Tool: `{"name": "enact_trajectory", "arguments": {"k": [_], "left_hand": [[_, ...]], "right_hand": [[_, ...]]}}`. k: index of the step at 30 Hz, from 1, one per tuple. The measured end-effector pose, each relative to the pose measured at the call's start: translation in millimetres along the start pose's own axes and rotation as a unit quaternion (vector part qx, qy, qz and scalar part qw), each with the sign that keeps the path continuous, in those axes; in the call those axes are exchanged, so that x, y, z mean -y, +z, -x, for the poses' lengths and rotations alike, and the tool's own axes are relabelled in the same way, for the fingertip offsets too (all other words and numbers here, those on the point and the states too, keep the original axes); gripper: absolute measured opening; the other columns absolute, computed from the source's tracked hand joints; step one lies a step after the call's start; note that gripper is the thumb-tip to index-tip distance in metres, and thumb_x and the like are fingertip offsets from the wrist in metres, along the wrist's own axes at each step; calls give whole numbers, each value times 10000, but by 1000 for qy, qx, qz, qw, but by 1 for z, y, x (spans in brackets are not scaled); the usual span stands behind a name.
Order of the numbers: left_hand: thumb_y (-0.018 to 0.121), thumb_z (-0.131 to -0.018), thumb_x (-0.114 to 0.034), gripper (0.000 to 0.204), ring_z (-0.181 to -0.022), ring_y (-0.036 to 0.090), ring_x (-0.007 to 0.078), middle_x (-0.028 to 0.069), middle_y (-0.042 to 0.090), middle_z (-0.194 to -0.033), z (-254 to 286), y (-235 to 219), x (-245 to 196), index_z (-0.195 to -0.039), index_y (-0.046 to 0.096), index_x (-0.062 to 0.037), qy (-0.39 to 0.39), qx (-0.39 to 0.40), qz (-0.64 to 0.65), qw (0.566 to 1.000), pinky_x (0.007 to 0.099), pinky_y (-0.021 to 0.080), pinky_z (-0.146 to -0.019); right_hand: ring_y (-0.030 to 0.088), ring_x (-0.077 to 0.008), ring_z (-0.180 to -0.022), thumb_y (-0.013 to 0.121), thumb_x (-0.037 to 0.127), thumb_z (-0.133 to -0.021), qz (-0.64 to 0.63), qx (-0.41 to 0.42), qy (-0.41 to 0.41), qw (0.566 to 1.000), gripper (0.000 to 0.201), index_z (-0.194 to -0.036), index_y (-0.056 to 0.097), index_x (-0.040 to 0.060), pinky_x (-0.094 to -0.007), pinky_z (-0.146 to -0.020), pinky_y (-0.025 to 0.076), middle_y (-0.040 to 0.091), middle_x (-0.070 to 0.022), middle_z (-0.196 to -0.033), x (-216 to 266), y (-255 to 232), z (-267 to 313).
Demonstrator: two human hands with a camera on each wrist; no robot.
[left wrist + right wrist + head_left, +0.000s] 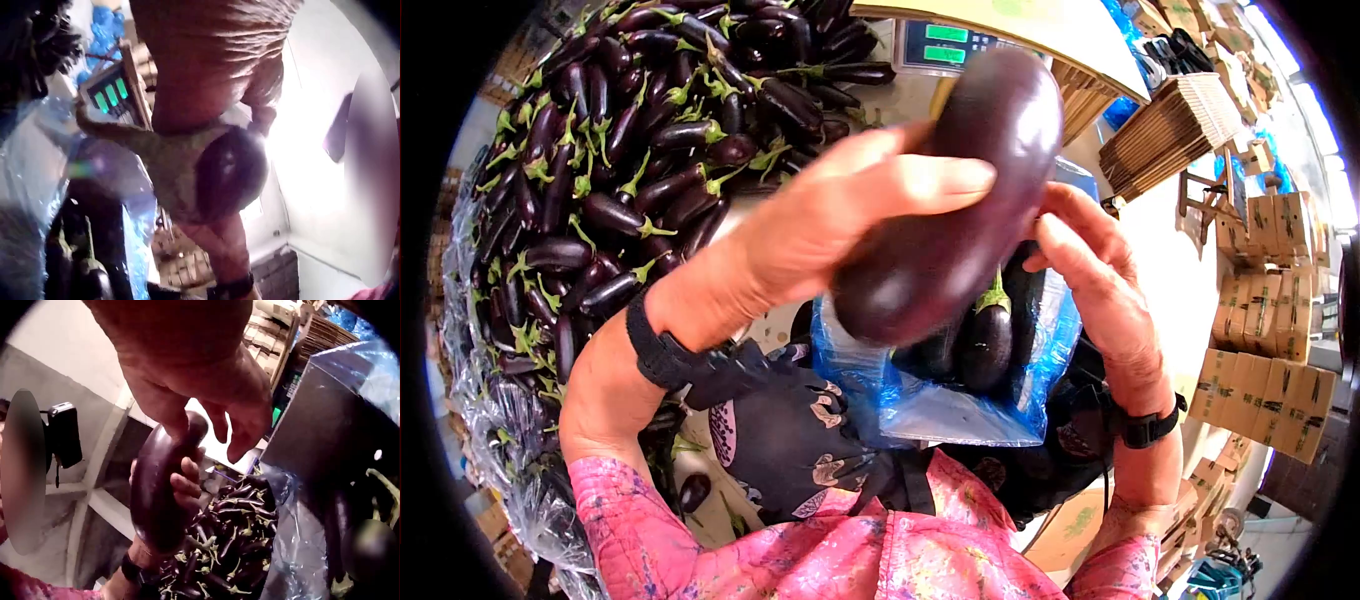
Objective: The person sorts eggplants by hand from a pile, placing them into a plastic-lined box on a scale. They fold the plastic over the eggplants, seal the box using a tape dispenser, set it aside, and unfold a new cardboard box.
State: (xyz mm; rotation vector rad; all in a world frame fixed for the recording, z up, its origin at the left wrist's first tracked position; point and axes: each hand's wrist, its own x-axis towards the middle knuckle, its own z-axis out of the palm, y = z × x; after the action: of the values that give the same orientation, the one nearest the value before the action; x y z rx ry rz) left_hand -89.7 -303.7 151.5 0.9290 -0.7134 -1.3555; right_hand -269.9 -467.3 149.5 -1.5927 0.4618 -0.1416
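Observation:
A large glossy dark purple eggplant (1000,120) is held up tilted in front of the body, above a box lined with blue plastic (960,425). My left hand (830,215) grips it from the left, thumb laid across its skin and fingers behind. On the other side, my right hand (1105,280) has its fingers loosely extended beside the eggplant; in the right wrist view its thumb overlaps the eggplant's narrow end (197,425), with the other fingers apart from it. Inside the lined box lie several more eggplants (987,350), partly hidden by the held one.
A big heap of eggplants (650,130) with green stems fills the left side, edged by clear plastic sheeting (530,490). Ahead stands a scale with a lit green display (945,45). Flattened cardboard (1170,135) and stacked cartons (1265,400) are at the right.

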Motion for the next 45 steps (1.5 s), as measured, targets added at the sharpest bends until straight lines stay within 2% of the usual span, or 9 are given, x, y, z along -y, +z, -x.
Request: {"name": "enact_trajectory", "arguments": {"k": [7,12,13,15,18,21,28,36,45], "left_hand": [[717,-876,-192,702,-1270,485,200,124,521,-1356,-43,23,80,-1449,364,7,-54,-42,-51,996,350,386,-1093],[790,-738,-354,928,-1194,567,266,207,596,-1250,-55,8,103,-1436,325,41,-222,-42,-395,890,369,453,-1019],[802,-674,-393,915,-1107,618,435,347,615,-1124,-51,10,108,-1292,362,119,-181,-43,-424,886,450,510,-941],[789,-712,-325,875,-1064,631,442,328,638,-1073,-45,11,113,-1315,336,120,-172,35,-499,848,465,514,-924],[739,-772,-201,809,-892,661,445,293,670,-979,-39,6,128,-1328,291,181,-8,103,-676,730,511,534,-791],[721,-772,-154,820,-857,650,458,282,669,-925,-40,-6,142,-1369,247,148,-19,121,-601,790,522,523,-754],[713,-754,-67,700,-922,623,476,275,645,-922,-40,-37,162,-1336,350,74,17,116,-463,878,516,514,-791],[775,-748,-257,580,-972,605,453,252,619,-1011,-38,-44,160,-1182,488,1,29,140,-583,800,508,497,-825],[764,-689,-215,1002,-873,667,444,285,659,-942,-45,-17,162,-1505,217,-15,19,36,-545,837,483,555,-770]], "right_hand": [[549,-180,-1158,595,288,-995,-141,-54,115,982,489,-1405,488,44,-340,-995,437,590,-102,-1257,-44,-12,-7],[515,-393,-1233,523,8,-946,283,61,-287,913,482,-1413,505,127,-365,-1079,389,473,-257,-1381,-136,-51,-30],[496,-396,-1264,514,130,-963,243,44,-154,957,454,-1415,487,93,-371,-1080,387,475,-270,-1389,-141,-42,-37],[457,-402,-1327,496,374,-998,128,-39,117,984,547,-1419,450,26,-382,-1082,382,481,-295,-1404,-151,-23,-51],[449,-461,-1299,519,543,-951,205,-165,187,946,776,-1402,412,-80,-454,-1076,376,499,-346,-1347,-150,-3,-60],[451,-539,-1201,572,496,-936,333,-169,62,926,798,-1439,343,-79,-533,-1048,371,466,-368,-1305,-162,1,-52],[507,-526,-1153,543,418,-966,388,-183,100,898,702,-1436,341,-62,-539,-999,417,500,-373,-1259,-174,3,-59],[484,-477,-1248,614,385,-945,339,-214,50,915,685,-1432,390,-42,-468,-1059,402,491,-341,-1347,-173,8,-61],[551,-453,-1200,474,398,-997,204,-178,134,953,568,-1379,478,-22,-471,-1005,428,603,-315,-1236,-169,-18,-30]]}}
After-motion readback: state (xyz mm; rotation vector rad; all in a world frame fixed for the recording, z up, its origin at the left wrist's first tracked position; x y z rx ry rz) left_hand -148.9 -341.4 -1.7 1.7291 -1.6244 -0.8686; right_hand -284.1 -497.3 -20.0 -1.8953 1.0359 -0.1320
